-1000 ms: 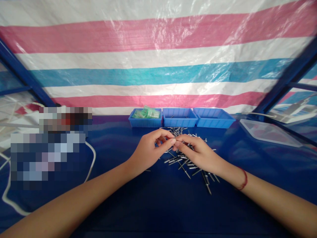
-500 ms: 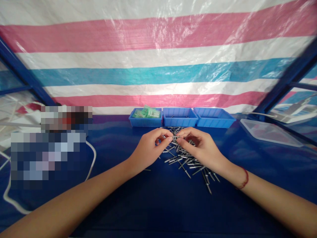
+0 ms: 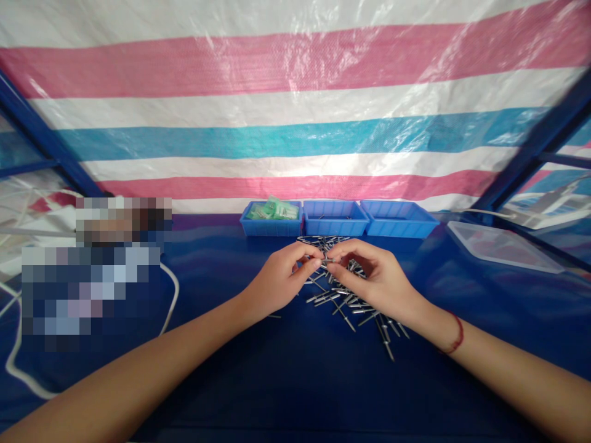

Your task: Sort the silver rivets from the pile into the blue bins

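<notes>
Just above a loose pile of silvery pop rivets (image 3: 344, 301), my two hands meet fingertip to fingertip. A rivet (image 3: 327, 261) lies between them, pinched by thumb and forefinger on both sides. My left hand (image 3: 282, 277) is closed on its left end. My right hand (image 3: 376, 271), with a red cord on the wrist, is closed on its right end and covers part of the pile. The fingertips hide much of the held rivet. Several rivets fan out toward me below the right hand.
Three blue bins stand along the back: the left bin (image 3: 272, 229) holds green-tinted plastic packets (image 3: 274, 209), the middle bin (image 3: 335, 227) a few small pieces, beside the right bin (image 3: 401, 229). A clear plastic lid (image 3: 503, 249) lies right. A white cable (image 3: 174, 295) curves at left.
Both hands have dropped very slightly, and the held rivet is lower between the fingertips. The pile and bins look the same.
</notes>
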`<action>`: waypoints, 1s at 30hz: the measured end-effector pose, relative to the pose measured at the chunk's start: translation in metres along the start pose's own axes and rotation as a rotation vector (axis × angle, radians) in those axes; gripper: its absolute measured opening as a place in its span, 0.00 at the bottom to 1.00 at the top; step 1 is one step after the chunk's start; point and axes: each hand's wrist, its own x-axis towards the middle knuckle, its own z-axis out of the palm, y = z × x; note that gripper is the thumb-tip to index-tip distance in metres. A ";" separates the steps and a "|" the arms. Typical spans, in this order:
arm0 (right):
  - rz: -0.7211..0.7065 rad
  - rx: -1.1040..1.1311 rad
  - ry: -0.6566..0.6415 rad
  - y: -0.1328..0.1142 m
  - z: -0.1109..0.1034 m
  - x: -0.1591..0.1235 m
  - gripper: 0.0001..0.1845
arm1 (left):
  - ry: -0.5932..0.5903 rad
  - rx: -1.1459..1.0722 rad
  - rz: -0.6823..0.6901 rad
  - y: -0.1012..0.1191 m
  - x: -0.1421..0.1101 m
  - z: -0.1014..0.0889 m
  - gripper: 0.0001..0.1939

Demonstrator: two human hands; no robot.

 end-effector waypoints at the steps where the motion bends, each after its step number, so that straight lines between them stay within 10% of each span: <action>1: -0.010 -0.004 -0.009 -0.001 0.000 0.000 0.07 | -0.012 0.004 0.008 0.000 0.000 0.000 0.08; 13: -0.096 -0.187 -0.003 -0.002 -0.009 0.006 0.03 | -0.024 0.046 -0.040 0.005 -0.001 -0.001 0.13; 22: -0.004 -0.482 0.257 0.047 -0.048 0.028 0.07 | -0.032 0.048 -0.041 0.003 -0.004 0.001 0.13; 30: -0.113 -0.784 0.229 0.077 -0.062 0.036 0.08 | -0.072 0.045 0.001 0.007 -0.004 0.002 0.11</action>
